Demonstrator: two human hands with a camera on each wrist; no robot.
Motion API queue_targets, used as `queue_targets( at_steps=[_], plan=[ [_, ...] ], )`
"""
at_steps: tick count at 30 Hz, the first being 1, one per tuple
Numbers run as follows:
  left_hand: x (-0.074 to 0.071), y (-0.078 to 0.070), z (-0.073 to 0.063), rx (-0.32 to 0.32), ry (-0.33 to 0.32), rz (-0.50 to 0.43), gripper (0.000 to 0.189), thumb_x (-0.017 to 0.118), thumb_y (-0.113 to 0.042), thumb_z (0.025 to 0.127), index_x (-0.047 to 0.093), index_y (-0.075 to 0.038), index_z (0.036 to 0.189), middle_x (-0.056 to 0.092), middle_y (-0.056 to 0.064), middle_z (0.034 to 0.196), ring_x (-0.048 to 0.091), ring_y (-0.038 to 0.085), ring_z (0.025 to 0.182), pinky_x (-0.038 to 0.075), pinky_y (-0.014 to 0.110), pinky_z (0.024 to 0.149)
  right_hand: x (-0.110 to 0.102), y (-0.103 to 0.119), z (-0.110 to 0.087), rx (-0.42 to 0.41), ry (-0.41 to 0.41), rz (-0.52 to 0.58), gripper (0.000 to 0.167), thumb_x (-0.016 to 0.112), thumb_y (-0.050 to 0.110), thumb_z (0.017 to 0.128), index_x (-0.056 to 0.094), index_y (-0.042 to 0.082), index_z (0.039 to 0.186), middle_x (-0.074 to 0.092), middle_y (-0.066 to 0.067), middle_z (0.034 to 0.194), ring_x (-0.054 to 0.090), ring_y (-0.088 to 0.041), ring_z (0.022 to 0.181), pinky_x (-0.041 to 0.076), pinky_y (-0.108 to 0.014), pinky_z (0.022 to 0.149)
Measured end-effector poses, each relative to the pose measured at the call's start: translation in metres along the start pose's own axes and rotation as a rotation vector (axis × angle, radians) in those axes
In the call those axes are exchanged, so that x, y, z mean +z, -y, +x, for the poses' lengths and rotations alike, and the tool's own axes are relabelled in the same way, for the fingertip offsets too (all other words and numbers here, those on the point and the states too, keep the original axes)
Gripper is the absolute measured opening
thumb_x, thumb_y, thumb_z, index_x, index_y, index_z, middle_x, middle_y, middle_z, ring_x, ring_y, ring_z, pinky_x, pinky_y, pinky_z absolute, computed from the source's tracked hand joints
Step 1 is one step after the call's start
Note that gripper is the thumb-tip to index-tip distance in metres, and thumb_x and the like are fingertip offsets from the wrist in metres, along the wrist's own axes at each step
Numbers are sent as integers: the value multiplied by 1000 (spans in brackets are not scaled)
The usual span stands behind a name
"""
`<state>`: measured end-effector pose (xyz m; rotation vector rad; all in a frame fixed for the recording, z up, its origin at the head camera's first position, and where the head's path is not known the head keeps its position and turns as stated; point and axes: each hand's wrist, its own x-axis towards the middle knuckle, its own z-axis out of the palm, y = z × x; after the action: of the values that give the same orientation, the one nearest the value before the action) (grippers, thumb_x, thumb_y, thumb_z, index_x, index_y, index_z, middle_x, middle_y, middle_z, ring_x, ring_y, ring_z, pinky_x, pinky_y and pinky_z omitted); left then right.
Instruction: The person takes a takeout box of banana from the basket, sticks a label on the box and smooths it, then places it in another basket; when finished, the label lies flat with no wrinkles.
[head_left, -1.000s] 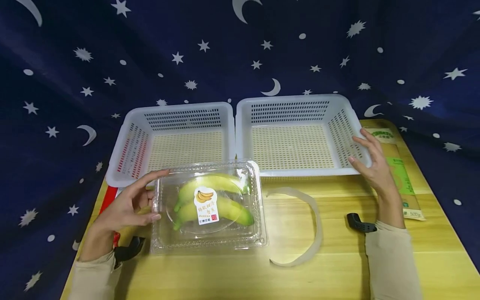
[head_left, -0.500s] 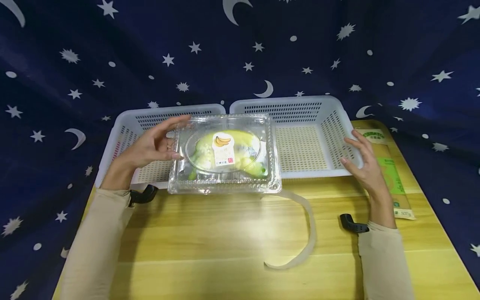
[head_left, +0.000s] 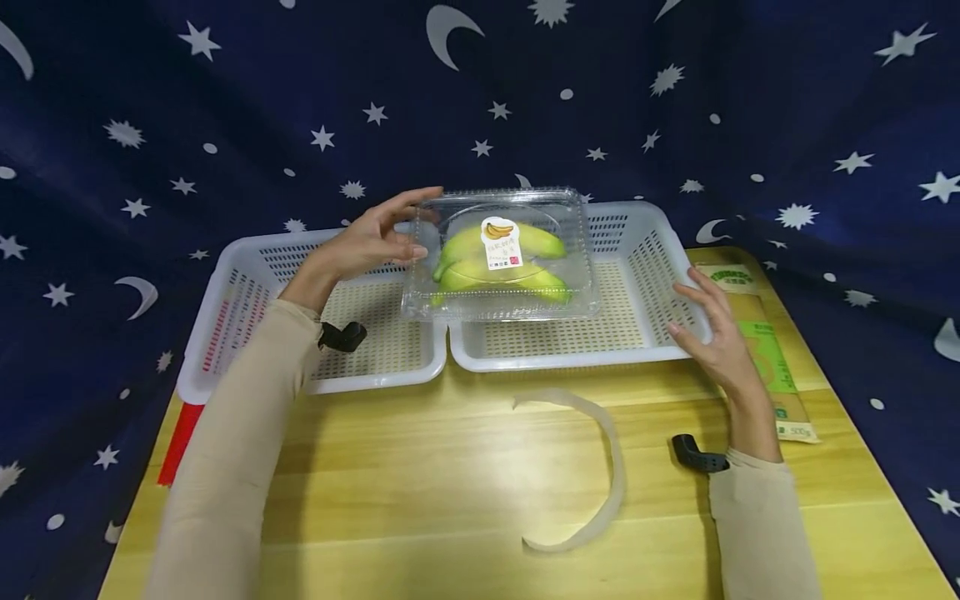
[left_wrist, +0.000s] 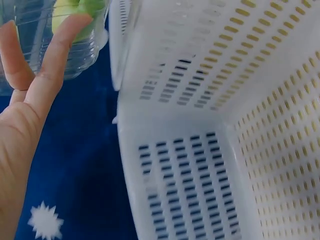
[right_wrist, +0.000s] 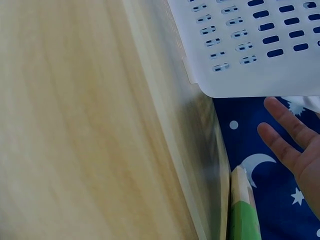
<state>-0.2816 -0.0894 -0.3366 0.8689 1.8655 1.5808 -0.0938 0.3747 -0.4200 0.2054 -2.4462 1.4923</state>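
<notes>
My left hand (head_left: 367, 243) grips the left edge of a clear plastic clamshell box (head_left: 577, 287), thumb in front and fingers behind. Inside lie green-yellow bananas (head_left: 540, 242) under a white banana label (head_left: 501, 243). The box is held up in the air, mostly in front of the right white basket (head_left: 558, 362) and over the inner edge of the left basket (head_left: 375, 382). In the left wrist view, the fingers and a corner of the box (left_wrist: 90, 52) show. My right hand (head_left: 720, 342) is at the right basket's right rim, fingers spread and fairly straight; whether they touch it is unclear.
A curved pale strip (head_left: 611, 467) lies on the wooden table (head_left: 420, 500). A brown and green package (head_left: 768, 350) lies right of the baskets. Something red (head_left: 180, 442) shows by the left basket. A star-patterned cloth (head_left: 465, 83) hangs behind.
My left hand has carried the box of bananas up and to the right, from above the table to over the baskets. The right hand has stayed at the right basket's rim.
</notes>
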Motion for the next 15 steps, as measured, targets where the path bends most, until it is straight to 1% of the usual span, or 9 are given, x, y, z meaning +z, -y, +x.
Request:
queue_targets(
  at_steps=[3, 5, 7, 9, 11, 14, 15],
  plan=[
    [2, 6, 13, -39, -8, 10, 78, 68, -8, 90, 28, -28, 155, 32, 12, 152, 60, 15, 69, 54, 32, 68, 1, 0, 2, -5, 10, -6, 53, 61, -8, 82, 46, -14, 133, 21, -25, 157, 23, -13, 142, 25, -16, 103],
    [5, 10, 21, -51, -13, 2, 77, 68, -9, 91, 29, -30, 154, 32, 11, 152, 57, 17, 70, 54, 36, 68, 1, 0, 3, -8, 12, -14, 53, 61, -8, 82, 47, -13, 133, 21, -25, 157, 23, -13, 142, 25, -16, 103],
    [8, 13, 29, -55, -13, -21, 77, 68, -9, 91, 29, -29, 154, 32, 12, 152, 56, 19, 71, 54, 39, 68, 1, -1, 2, -10, 15, -19, 53, 61, -8, 82, 47, -13, 133, 21, -25, 157, 23, -13, 142, 25, -16, 103],
    [13, 16, 38, -56, -8, -36, 78, 69, -9, 90, 29, -29, 154, 32, 12, 152, 58, 20, 72, 55, 40, 68, 2, -1, 1, -12, 14, -18, 53, 61, -9, 82, 47, -13, 133, 21, -25, 157, 23, -12, 142, 24, -16, 104],
    [18, 18, 46, -61, 3, -25, 78, 70, -11, 90, 29, -28, 154, 32, 11, 152, 61, 21, 73, 55, 39, 69, 2, 0, 0, -18, 12, -18, 53, 61, -10, 81, 47, -13, 133, 21, -26, 157, 23, -12, 142, 24, -15, 104],
    [28, 21, 57, -74, 22, 22, 79, 71, -12, 88, 31, -28, 154, 29, 10, 154, 61, 22, 74, 56, 38, 70, 1, 0, -1, -27, 8, -13, 53, 61, -10, 81, 47, -14, 132, 21, -26, 157, 23, -12, 142, 25, -15, 103],
    [32, 21, 60, -83, 28, 35, 79, 73, -13, 88, 32, -29, 153, 28, 9, 154, 62, 22, 74, 57, 39, 70, 1, 0, 0, -30, 7, -14, 53, 60, -10, 81, 47, -14, 132, 21, -26, 157, 23, -12, 142, 25, -15, 104]
  ],
)
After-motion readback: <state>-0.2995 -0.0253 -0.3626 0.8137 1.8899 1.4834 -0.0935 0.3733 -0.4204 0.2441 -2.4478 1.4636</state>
